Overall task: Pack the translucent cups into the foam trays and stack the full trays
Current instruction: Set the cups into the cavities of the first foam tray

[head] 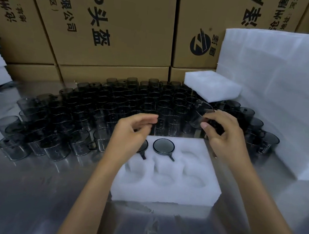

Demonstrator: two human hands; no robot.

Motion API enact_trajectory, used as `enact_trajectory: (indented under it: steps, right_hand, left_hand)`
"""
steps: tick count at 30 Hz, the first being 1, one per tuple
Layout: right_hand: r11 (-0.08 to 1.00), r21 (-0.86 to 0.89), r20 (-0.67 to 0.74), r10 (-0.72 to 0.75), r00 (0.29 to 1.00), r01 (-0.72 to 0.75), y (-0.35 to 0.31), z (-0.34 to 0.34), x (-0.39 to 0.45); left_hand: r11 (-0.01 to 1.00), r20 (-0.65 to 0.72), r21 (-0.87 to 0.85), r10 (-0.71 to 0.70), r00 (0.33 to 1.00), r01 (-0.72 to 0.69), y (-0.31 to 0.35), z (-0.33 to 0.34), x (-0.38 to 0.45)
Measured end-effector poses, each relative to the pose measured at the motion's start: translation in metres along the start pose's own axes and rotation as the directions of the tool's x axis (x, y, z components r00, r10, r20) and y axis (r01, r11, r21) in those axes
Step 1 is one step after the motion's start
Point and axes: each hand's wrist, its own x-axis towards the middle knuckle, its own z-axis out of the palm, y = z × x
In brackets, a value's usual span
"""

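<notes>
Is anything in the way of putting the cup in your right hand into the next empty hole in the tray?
Nothing visible blocks it. The right hand holds a cup above the foam tray, and the empty hole beside the two packed cups lies open just below. The left hand is off to the other side.

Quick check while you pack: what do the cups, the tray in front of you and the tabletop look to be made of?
Cups: probably smoke-tinted clear plastic, glossy; you see through the walls. Tray: soft white foam, matte, with fuzzy cut edges and moulded pockets. Tabletop: likely brushed steel; it gives blurred grey reflections.
</notes>
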Motion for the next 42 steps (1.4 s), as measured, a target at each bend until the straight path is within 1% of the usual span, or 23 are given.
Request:
enact_trajectory:
  steps: [2,5,7,9,10,11,12,14,15,16,17,18,20,22,25,27,29,31,33,36,42]
  right_hand:
    - [0.993,0.116,0.039,-0.036,0.999,0.032,-0.019,0.004,0.007]
    - [0.979,0.198,0.083,-0.055,0.995,0.038,-0.041,0.016,0.017]
    - [0.973,0.231,0.061,-0.031,0.998,0.016,-0.05,0.022,0.02]
    - [0.97,0.245,0.055,-0.003,0.998,-0.01,-0.056,0.026,0.018]
    - [0.962,0.27,0.059,0.019,0.998,-0.034,-0.057,0.027,0.016]
    - [0.948,0.312,0.052,0.046,0.998,-0.06,-0.057,0.029,0.014]
    - [0.931,0.356,0.027,0.075,0.997,-0.079,-0.055,0.03,0.011]
    - [0.897,0.424,-0.007,0.144,0.99,-0.128,-0.05,0.03,0.006]
    - [0.866,0.469,0.025,0.181,0.983,-0.171,-0.047,0.028,0.005]
    - [0.825,0.52,0.09,0.203,0.975,-0.219,-0.044,0.026,0.004]
    - [0.793,0.554,0.159,0.197,0.967,-0.253,-0.041,0.025,0.003]
    - [0.785,0.563,0.203,0.169,0.964,-0.256,-0.038,0.024,0.002]
    - [0.797,0.562,0.204,0.127,0.971,-0.222,-0.037,0.023,0.0]
    - [0.78,0.586,0.178,0.138,0.974,-0.218,-0.039,0.023,0.0]
    - [0.748,0.613,0.203,0.162,0.966,-0.255,-0.037,0.018,-0.001]
    - [0.742,0.612,0.217,0.176,0.96,-0.274,-0.036,0.012,-0.003]
    - [0.756,0.598,0.209,0.172,0.963,-0.265,-0.034,0.006,-0.008]
    - [0.79,0.567,0.181,0.156,0.971,-0.232,-0.032,-0.002,-0.014]
    - [0.825,0.525,0.171,0.138,0.976,-0.209,-0.028,-0.01,-0.022]
    - [0.842,0.49,0.218,0.134,0.967,-0.227,-0.024,-0.02,-0.032]
    - [0.891,0.381,0.236,0.166,0.958,-0.248,-0.02,-0.023,-0.036]
  left_hand:
    - [0.999,0.049,-0.012,0.03,0.998,-0.03,0.008,0.012,0.006]
    - [0.998,0.072,-0.006,0.067,0.995,-0.067,0.018,0.031,0.015]
    - [0.996,0.004,-0.004,0.09,0.996,-0.09,0.021,0.042,0.016]
    - [0.993,-0.12,-0.012,0.112,0.986,-0.114,0.02,0.048,0.015]
    - [0.992,-0.164,-0.05,0.103,0.981,-0.112,0.02,0.047,0.015]
    - [0.989,-0.17,-0.116,0.076,0.983,-0.097,0.019,0.044,0.015]
    - [0.978,-0.138,-0.197,0.045,0.989,-0.072,0.017,0.039,0.015]
    - [0.934,0.014,-0.358,-0.011,1.0,0.015,0.014,0.026,0.015]
    - [0.905,0.111,-0.419,-0.031,0.993,0.075,0.013,0.019,0.014]
    - [0.877,0.204,-0.464,-0.033,0.978,0.126,0.012,0.014,0.014]
    - [0.853,0.275,-0.497,-0.019,0.961,0.159,0.011,0.011,0.013]
    - [0.835,0.315,-0.52,-0.005,0.949,0.177,0.01,0.009,0.013]
    - [0.819,0.334,-0.54,-0.003,0.943,0.194,0.01,0.008,0.014]
    - [0.818,0.329,-0.537,-0.021,0.944,0.205,0.011,0.008,0.013]
    - [0.826,0.265,-0.536,-0.032,0.964,0.175,0.013,0.011,0.01]
    - [0.857,0.185,-0.497,-0.047,0.982,0.135,0.016,0.014,0.009]
    - [0.917,0.152,-0.39,-0.02,0.988,0.079,0.019,0.019,0.007]
    - [0.969,0.194,-0.246,0.037,0.98,0.012,0.021,0.025,0.005]
    - [0.99,0.265,-0.14,0.046,0.963,-0.009,0.021,0.031,0.004]
    - [0.997,0.326,-0.068,-0.023,0.945,0.047,0.018,0.04,0.003]
    - [0.993,0.364,0.106,-0.086,0.927,0.05,0.013,0.051,0.0]
